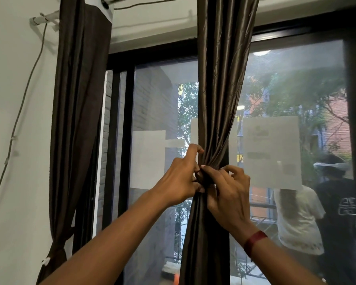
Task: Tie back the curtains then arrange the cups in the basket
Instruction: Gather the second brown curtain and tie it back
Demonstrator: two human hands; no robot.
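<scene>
A shiny dark brown curtain point(220, 83) hangs in the middle of the window, gathered tight at about mid-height. My left hand point(179, 179) grips the gathered part from the left, fingers curled around the fabric. My right hand point(228, 192), with a red band on its wrist, pinches a dark strip of fabric at the knot point(206, 177) from the right. A second dark brown curtain point(78, 99) hangs at the left by the wall, tied low down point(58, 245). No cups or basket are in view.
A black-framed window point(127, 120) with paper sheets point(271, 151) stuck on the glass is behind the curtains. A cable point(23, 103) runs down the white wall on the left. Reflections of people point(300, 219) show at the lower right of the glass.
</scene>
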